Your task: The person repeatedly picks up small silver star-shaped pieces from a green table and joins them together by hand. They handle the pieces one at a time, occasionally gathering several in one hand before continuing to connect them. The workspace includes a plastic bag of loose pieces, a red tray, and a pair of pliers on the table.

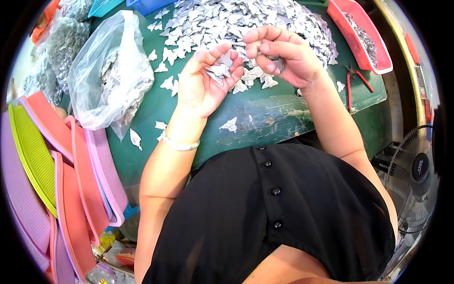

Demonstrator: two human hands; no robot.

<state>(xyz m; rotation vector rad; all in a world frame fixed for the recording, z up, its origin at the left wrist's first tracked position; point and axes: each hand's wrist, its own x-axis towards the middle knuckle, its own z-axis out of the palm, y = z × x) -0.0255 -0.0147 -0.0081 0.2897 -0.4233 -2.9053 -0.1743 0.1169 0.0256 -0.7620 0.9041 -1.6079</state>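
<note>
My left hand (pixel 196 92) is turned palm up, its fingers curled around several small silver-grey butterfly-shaped metal pieces (pixel 218 72). Just right of it, my right hand (pixel 297 57) has its fingers bent inward over greyish metal pieces (pixel 278 62); they are partly hidden, so their outline is hard to make out. Both hands are raised over the near side of a large heap of the same butterfly pieces (pixel 213 23) on the green table (pixel 189 142). A loose butterfly piece (pixel 230 124) lies in front of my left wrist.
A clear plastic bag (pixel 85 94) of metal pieces stands at left, above stacked purple, pink and green baskets (pixel 33 156). Red-handled pliers (pixel 350 90) lie at right, near a pink basket (pixel 387 65) of small metal parts. A fan (pixel 418 168) stands beyond the table's right edge.
</note>
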